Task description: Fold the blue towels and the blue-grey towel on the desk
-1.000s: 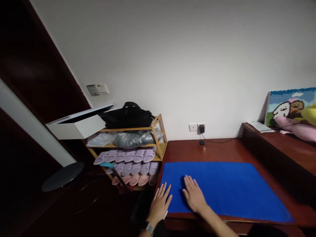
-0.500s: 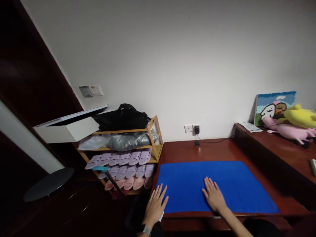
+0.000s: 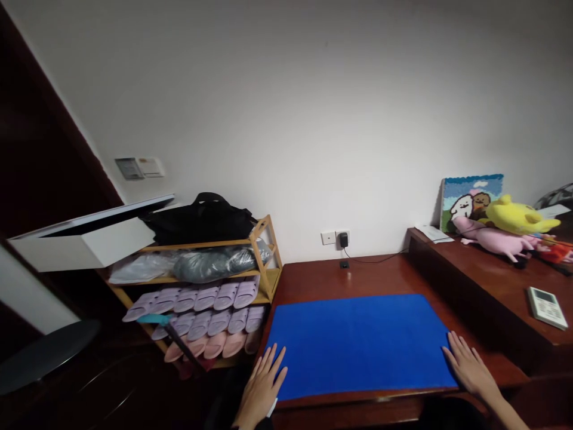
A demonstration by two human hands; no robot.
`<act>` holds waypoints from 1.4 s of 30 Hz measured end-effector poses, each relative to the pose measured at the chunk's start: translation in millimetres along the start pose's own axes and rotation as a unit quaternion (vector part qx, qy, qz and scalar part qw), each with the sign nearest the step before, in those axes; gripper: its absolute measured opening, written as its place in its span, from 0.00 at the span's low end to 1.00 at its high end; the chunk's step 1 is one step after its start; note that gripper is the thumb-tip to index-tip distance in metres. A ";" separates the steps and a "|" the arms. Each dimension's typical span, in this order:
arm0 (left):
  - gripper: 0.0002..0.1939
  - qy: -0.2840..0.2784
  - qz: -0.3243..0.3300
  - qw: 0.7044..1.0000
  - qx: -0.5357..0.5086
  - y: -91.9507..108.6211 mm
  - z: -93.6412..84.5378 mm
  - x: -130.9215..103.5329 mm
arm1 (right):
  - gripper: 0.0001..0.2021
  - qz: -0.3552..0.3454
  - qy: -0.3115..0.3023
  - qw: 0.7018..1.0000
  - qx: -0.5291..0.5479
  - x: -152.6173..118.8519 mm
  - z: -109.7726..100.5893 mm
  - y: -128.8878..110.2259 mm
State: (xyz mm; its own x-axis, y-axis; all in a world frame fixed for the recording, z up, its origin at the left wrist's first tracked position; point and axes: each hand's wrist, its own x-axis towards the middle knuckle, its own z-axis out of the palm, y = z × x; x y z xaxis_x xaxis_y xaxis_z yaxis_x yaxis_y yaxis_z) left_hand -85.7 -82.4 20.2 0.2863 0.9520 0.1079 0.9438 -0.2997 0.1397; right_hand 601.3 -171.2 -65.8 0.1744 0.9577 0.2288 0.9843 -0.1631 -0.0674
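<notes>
A blue cloth [image 3: 362,343] lies spread flat on the reddish-brown wooden desk [image 3: 313,278]. My left hand [image 3: 264,382] rests open at the cloth's near left corner, fingers stretched out and partly over its edge. At the opposite side, my right hand [image 3: 468,364] lies open along the cloth's right edge, with the palm down. Neither hand grips anything. The cloth looks smooth, and its near edge runs close to the desk's front edge.
Left of the desk, a wooden shoe rack [image 3: 268,280] holds several slippers [image 3: 224,295], a black bag [image 3: 203,221] and a white box [image 3: 116,245]. Plush toys [image 3: 496,239] and a white remote control [image 3: 547,307] lie on the raised right section. A black plug [image 3: 344,240] sits in the wall socket.
My right hand has slid from the middle of the cloth to its right edge. My left hand stays at the left corner. The view has turned to the right, bringing the remote control fully in.
</notes>
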 end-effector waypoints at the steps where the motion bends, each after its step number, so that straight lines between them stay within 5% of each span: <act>1: 0.29 -0.003 -0.001 1.000 0.000 -0.1 -0.8 -0.9 | 0.33 0.000 -0.001 1.000 0.000 0.3 -1.5 -2.4; 5: 0.29 -0.013 -0.007 1.000 -0.007 -6.6 -1.0 -5.3 | 0.33 -0.010 0.019 1.000 0.008 6.6 -4.9 -21.6; 8: 0.29 0.008 -0.022 0.999 -0.024 -16.6 0.5 -3.3 | 0.38 0.002 0.056 0.998 0.036 19.4 -11.8 -66.9; 12: 0.30 0.050 -0.028 0.997 -0.045 -23.6 -2.1 21.0 | 0.38 -0.036 0.029 0.994 0.102 44.0 -35.3 -179.5; 19: 0.30 0.015 -0.024 1.000 -0.005 -4.3 -2.8 111.7 | 0.34 -0.186 -0.104 0.957 0.198 86.6 -68.7 -390.9; 22: 0.30 0.023 -0.025 0.999 0.002 -4.6 8.5 135.3 | 0.34 -0.210 -0.144 0.946 0.202 101.0 -67.0 -439.1; 24: 0.30 0.029 -0.021 0.999 0.001 -9.4 17.1 141.1 | 0.35 -0.202 -0.159 0.947 0.193 109.1 -61.7 -447.8; 26: 0.31 0.034 -0.016 0.999 -0.002 -14.6 23.2 141.9 | 0.36 -0.179 -0.164 0.953 0.180 117.3 -53.8 -434.8; 29: 0.31 0.030 -0.013 0.999 0.001 -18.0 25.2 141.1 | 0.36 -0.133 -0.147 0.967 0.161 132.0 -38.0 -374.3; 37: 0.31 0.034 -0.008 0.999 0.011 -17.0 22.1 144.7 | 0.38 0.028 -0.093 0.990 0.100 163.1 -15.2 -111.5; 39: 0.31 0.036 -0.011 0.999 0.011 -17.6 22.7 145.1 | 0.40 0.054 -0.082 0.989 0.107 162.9 -14.0 -72.3; 42: 0.31 0.042 -0.010 0.999 0.010 -18.1 22.5 145.1 | 0.40 0.074 -0.042 0.984 0.156 161.4 -3.2 -45.0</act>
State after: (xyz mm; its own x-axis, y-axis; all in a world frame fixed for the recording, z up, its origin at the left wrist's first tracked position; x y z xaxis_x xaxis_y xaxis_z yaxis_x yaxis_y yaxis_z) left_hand -57.5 62.6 11.3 0.2523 0.9492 0.1881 0.9529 -0.2775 0.1226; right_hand 585.2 -10.0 -22.7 0.2986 0.9474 0.1148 0.8898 -0.2328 -0.3925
